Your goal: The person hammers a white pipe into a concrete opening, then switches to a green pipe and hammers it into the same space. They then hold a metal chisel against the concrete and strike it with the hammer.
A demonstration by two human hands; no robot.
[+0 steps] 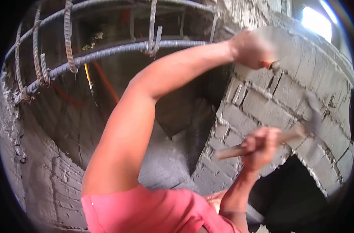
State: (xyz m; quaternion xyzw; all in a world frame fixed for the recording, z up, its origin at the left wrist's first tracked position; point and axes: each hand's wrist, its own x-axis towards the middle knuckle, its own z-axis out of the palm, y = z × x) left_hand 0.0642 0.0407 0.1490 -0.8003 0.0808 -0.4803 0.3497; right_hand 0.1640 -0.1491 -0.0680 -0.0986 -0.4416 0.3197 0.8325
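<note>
My left hand point(252, 48) is raised against the block wall point(270, 105), its arm crossing the view from the pink sleeve. The hand is partly blurred, but its fingers look closed round an orange-handled tool point(267, 64), whose dark end shows near the wall. What kind of tool it is I cannot make out. Lower down, my right hand point(261, 145) grips the wooden handle of a hammer point(291, 135). The hammer's dark head point(314, 114) is smeared by motion and lies to the right of the hand, apart from the left hand.
Curved steel rebar point(107, 49) with upright bars spans the upper left. A yellow strip point(88, 77) hangs below it. A dark opening point(293, 190) cuts into the wall at lower right. Rough mortar point(41, 174) covers the left side. Bright light point(316, 24) enters at upper right.
</note>
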